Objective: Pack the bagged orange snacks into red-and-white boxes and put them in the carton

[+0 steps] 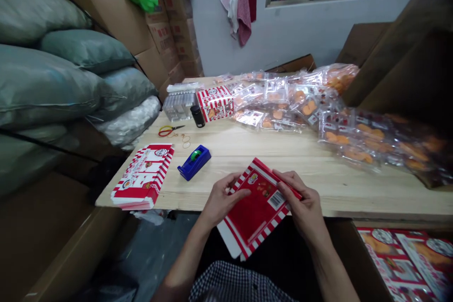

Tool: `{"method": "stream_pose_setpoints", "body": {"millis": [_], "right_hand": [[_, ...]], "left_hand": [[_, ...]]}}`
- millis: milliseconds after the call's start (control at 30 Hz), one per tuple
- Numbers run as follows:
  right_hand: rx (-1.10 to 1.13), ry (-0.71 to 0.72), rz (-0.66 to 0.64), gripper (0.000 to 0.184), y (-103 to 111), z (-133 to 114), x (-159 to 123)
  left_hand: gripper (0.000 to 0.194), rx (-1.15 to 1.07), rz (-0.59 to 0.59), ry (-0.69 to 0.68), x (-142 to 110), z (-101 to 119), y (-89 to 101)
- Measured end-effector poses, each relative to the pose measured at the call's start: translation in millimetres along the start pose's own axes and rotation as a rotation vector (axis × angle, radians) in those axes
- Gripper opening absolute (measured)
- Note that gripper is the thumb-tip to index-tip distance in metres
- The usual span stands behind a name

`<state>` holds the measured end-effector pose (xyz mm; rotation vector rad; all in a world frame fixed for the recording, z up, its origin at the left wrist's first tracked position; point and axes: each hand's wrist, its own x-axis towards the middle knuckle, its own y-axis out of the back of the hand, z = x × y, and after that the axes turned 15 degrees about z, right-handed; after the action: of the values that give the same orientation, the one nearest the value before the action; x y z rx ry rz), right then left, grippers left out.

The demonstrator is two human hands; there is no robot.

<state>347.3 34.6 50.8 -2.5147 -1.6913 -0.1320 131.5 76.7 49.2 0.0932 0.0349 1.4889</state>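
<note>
View from the head, clock face laid over the picture: looking forward and down at a pale wooden table (255, 144).
Red carton (253, 212): held at 5 o'clock, tilted, over the lap at the near table edge; printed with food pictures and a barcode; looking flat or nearly so, with white flaps showing at the lower left.
Left hand (222, 200): at 6 o'clock, pinching the carton's left edge, thumb on the printed face, other fingertips partly hidden.
Right hand (300, 198): at 4 o'clock, pinching the upper right edge between thumb and fingers.
Shaped box (216, 104): near 11 o'clock, fully formed, striped red and white, beside a black jar (197, 117) and clear plastic cases (180, 104).
Flat stack (143, 174): at 8 o'clock, striped cartons lying unopened near the table's left end.
Tape dispenser (194, 163): blue, between stack and hands, not in use.
Scissors (170, 130): at 9 o'clock, red and yellow handles, near thin loops (186, 140).
Clear packets (279, 99): heaped from 1 to 3 o'clock, orange pieces inside.
Printed cartons (406, 264): at 4 o'clock, low, beyond the near table edge.
Carton progress: judged early for the held one, not opened into shape; one box formed, many flat.
</note>
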Motion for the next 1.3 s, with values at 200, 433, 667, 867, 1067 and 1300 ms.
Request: {"method": "stream_pose_setpoints", "body": {"millis": [200, 433, 667, 867, 1067, 1300], "right_hand": [[-0.091, -0.041, -0.073, 0.035, -1, 64, 35], [-0.532, 0.321, 0.024, 0.04, -52, 115, 173], [-0.915, 0.479, -0.134, 0.061, -126, 155, 291], [-0.939, 0.484, -0.194, 0.045, -121, 159, 325], [-0.646, 0.332, 0.106, 0.029, -69, 116, 305], [-0.06, 0.024, 0.235, 0.052, -29, 61, 191]], "left_hand": [[0.033, 0.063, -0.134, 0.07, 17, -29, 21.4], [0.037, 0.351, -0.046, -0.039, 81, -80, 48.9], [0.032, 0.617, 0.052, -0.138, 102, -92, 34.7], [0.04, 0.782, 0.111, -0.205, 97, -108, 34.4], [0.043, 0.679, 0.192, -0.29, 96, -111, 40.1], [0.056, 0.1, 0.465, -0.116, 71, -63, -5.7]]}}
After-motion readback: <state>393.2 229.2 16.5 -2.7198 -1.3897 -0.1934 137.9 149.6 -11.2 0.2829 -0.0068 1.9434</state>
